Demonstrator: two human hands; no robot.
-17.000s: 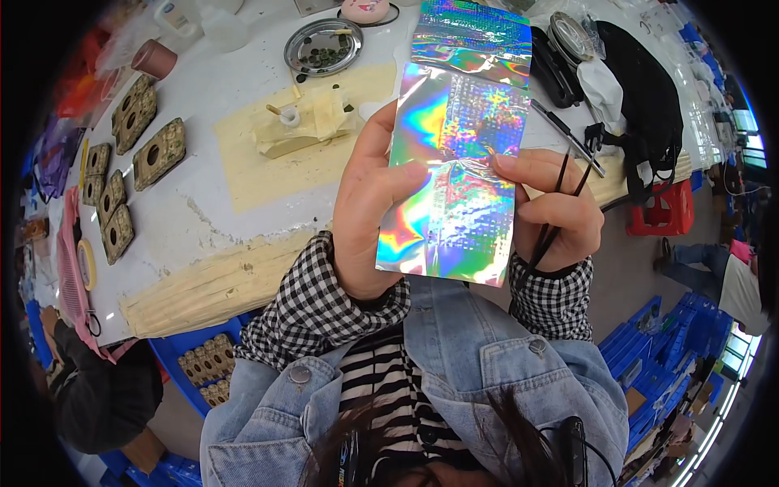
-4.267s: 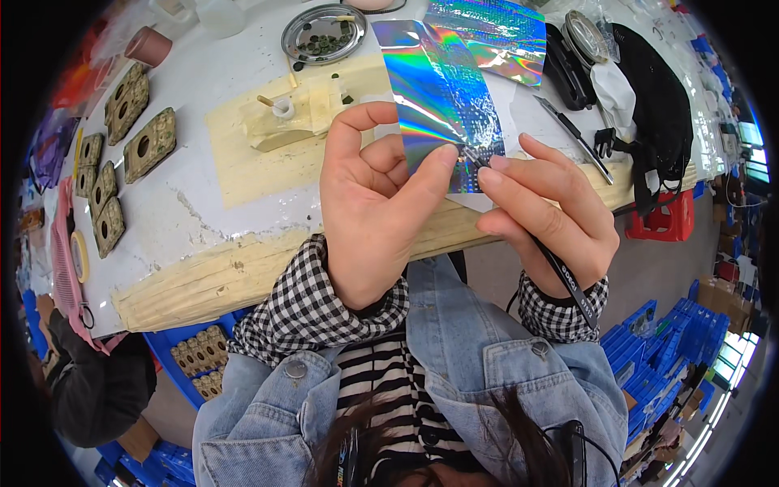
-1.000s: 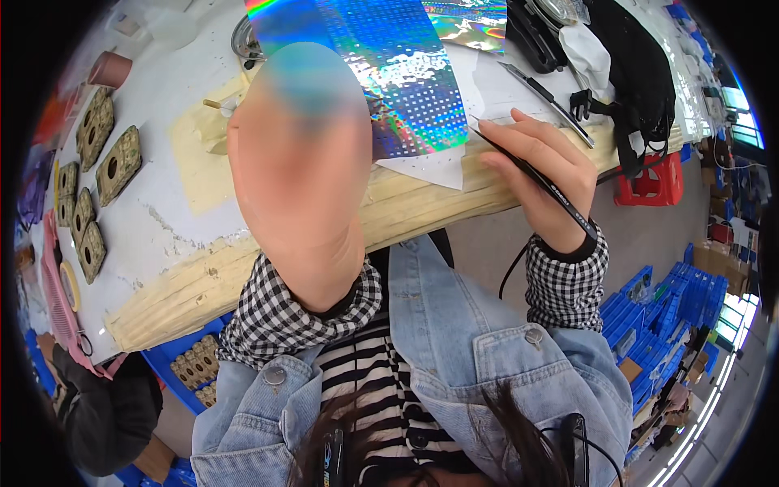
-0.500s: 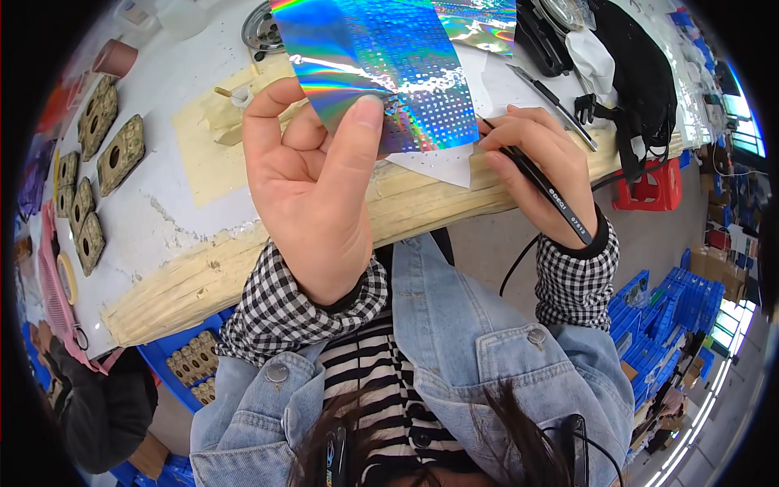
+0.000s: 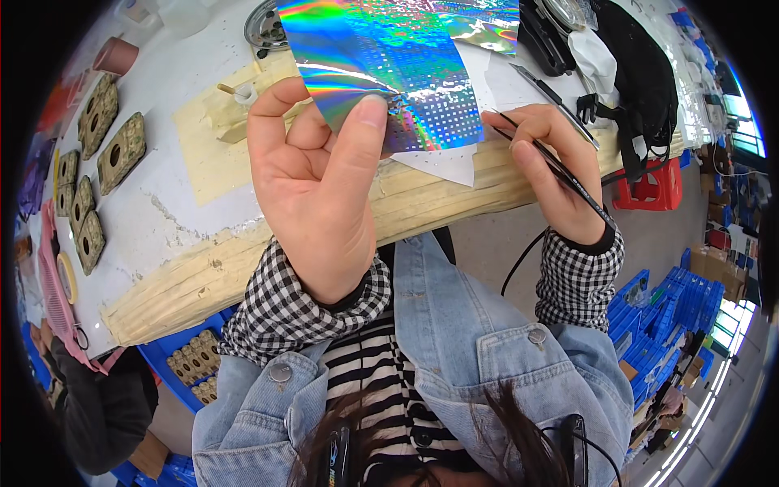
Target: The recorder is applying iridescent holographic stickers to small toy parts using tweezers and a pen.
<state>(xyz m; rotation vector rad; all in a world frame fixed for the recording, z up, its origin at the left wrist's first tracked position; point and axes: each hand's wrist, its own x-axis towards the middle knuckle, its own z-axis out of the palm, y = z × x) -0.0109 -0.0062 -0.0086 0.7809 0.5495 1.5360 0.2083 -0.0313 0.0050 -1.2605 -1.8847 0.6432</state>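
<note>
A shiny holographic sheet [image 5: 389, 65] with rows of small square cut-outs or stickers is pinched by my left hand [image 5: 320, 183]. The thumb presses on its lower left part, while the other fingers curl behind it. My right hand [image 5: 560, 166] grips black tweezers [image 5: 572, 180] like a pen, and their slightly parted tips sit just off the sheet's lower right edge. Whether anything lies between the tips is too small to tell. Beneath the sheet, white paper [image 5: 450, 166] rests over the table's padded edge [image 5: 219, 264].
Several camouflage-patterned blocks with round holes [image 5: 122, 154] stand at the left of the table. A metal dish [image 5: 264, 28] sits at the back, a black pen [image 5: 540, 89] and black bag [image 5: 645, 89] at the right. A blue tray [image 5: 166, 365] and red stool [image 5: 653, 191] are below table height.
My right hand has turned the tweezers, so both prongs now show and the tips are parted. The holographic sheet and left hand have shifted very slightly right.
</note>
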